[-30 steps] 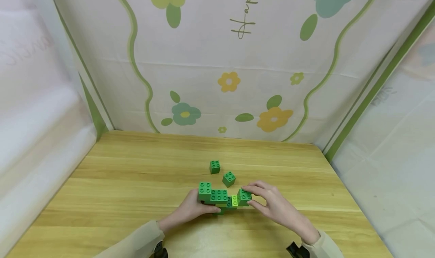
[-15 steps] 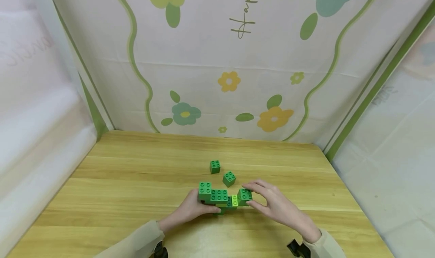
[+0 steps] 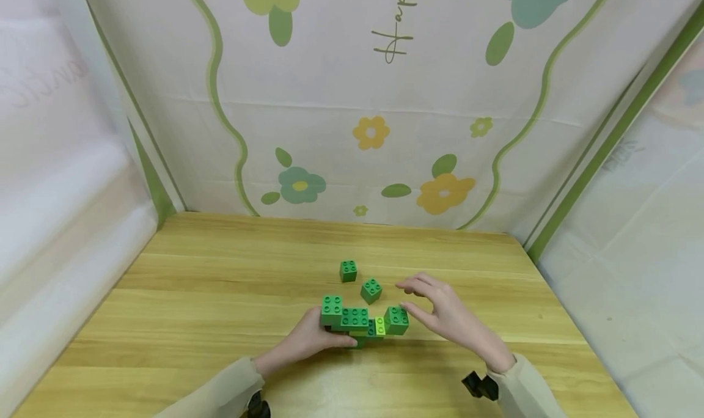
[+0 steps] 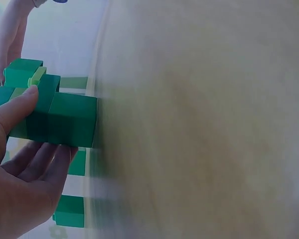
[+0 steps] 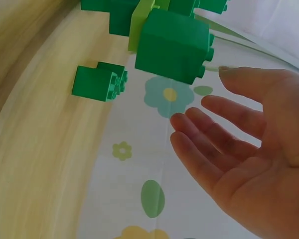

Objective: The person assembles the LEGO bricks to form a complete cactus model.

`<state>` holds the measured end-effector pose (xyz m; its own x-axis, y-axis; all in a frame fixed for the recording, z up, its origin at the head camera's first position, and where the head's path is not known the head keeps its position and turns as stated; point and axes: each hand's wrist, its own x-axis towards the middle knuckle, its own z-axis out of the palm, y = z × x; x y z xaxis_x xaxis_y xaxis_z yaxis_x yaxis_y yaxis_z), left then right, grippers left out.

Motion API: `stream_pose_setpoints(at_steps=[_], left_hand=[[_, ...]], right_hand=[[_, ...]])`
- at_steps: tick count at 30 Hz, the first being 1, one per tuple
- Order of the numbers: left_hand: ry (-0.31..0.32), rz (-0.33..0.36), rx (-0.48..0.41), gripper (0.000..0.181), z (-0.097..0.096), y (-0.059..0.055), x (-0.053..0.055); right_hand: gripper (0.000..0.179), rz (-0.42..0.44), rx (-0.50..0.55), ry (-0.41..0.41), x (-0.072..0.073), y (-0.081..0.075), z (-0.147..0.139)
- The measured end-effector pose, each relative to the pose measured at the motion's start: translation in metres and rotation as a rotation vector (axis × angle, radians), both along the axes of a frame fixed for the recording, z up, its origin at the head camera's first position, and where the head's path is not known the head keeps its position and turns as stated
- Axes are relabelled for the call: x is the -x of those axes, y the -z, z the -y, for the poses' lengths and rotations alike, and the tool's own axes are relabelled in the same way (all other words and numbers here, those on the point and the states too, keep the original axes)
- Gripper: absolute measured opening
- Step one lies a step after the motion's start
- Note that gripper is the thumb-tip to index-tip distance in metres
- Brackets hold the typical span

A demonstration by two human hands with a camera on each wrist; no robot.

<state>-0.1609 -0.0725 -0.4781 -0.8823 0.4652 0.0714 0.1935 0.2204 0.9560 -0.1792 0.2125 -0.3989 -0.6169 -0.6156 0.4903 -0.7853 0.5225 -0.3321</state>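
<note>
My left hand (image 3: 313, 337) grips a built piece of green toy building blocks (image 3: 354, 318), thumb along the near side and fingers on the far side. One lime-green block (image 3: 380, 326) sits within it, and a square green block (image 3: 396, 321) forms its right end. In the left wrist view, the thumb (image 4: 25, 102) presses on the built piece (image 4: 72, 117). Just right of that end block, my right hand (image 3: 442, 305) holds nothing; its fingers are relaxed and apart from the block. The right wrist view shows a gap between the fingertips (image 5: 178, 122) and the end block (image 5: 172, 45).
Two loose square green blocks, one farther (image 3: 348, 271) and one nearer (image 3: 371, 291), stand on the wooden table (image 3: 220, 271) beyond the built piece. A white flowered cloth (image 3: 330, 100) hangs behind the table's back edge, with more cloth at both sides.
My right hand has let go of the square green block at the right end and drawn slightly back and right. The left hand and the built piece have stayed in place.
</note>
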Motion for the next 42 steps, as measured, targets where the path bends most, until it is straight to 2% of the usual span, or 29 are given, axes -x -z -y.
stream_pose_setpoints(at_steps=[6,13,24,33,42], left_hand=[[-0.019,0.001,0.019,0.048,0.003,-0.002,-0.001],[-0.045,-0.013,0.073,0.048,0.005,-0.002,-0.001],[-0.047,0.017,0.027,0.044,0.011,-0.005,-0.003],[-0.023,0.056,-0.031,0.048,0.013,-0.009,-0.005],[-0.016,0.085,-0.056,0.054,0.016,-0.008,-0.006]], right_hand=[[0.028,0.055,-0.017,0.034,0.017,0.003,0.003],[0.03,0.219,-0.091,0.063,0.037,0.012,0.008],[0.037,0.42,-0.14,0.0,0.062,0.031,0.018],[0.038,0.442,-0.161,-0.039,0.071,0.04,0.023],[0.033,0.432,-0.165,-0.004,0.074,0.045,0.025]])
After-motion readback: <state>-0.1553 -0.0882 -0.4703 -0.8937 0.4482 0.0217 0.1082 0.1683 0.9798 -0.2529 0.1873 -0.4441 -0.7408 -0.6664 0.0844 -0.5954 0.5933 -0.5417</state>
